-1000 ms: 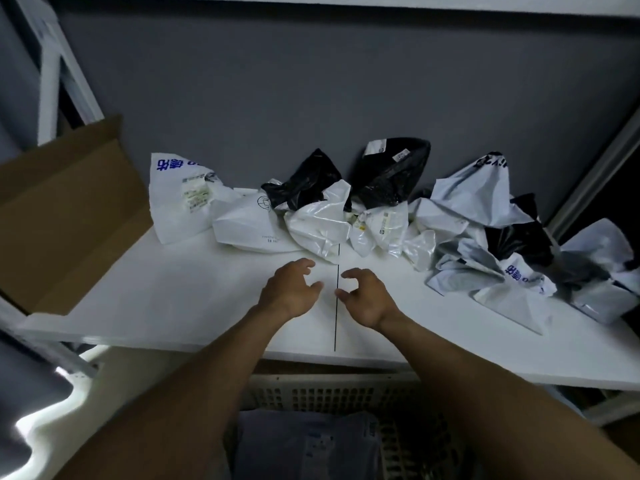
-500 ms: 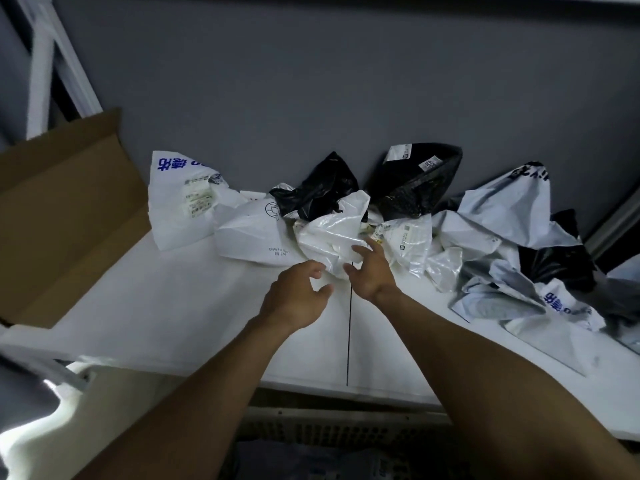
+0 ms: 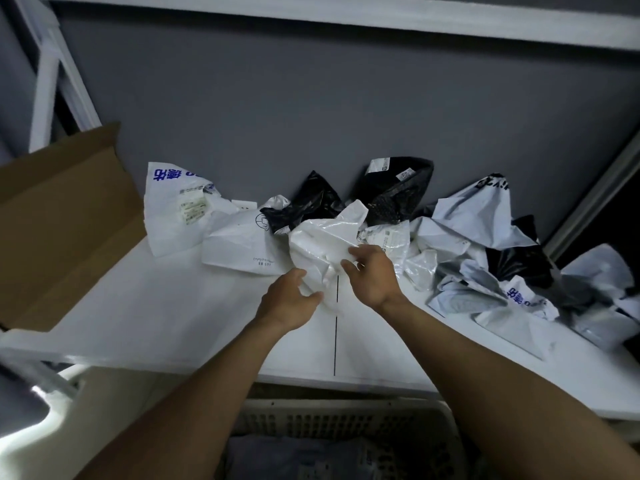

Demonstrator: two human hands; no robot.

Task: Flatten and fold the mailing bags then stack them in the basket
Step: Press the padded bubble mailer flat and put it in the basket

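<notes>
left hand (image 3: 289, 299) pinches the white bag (image 3: 322, 240) low, right hand (image 3: 374, 277) higher, both grips tight. likely to pull it clear for flattening.

Basket (image 3: 339, 419): was cut off at the bottom, partly hidden behind forearms (image 3: 194, 403). Cardboard box (image 3: 62, 220): was cropped at left. Bag labels (image 3: 192, 209): print too small to read. White bag (image 3: 325, 237): grip of left hand (image 3: 291, 299) was unclear.
</notes>
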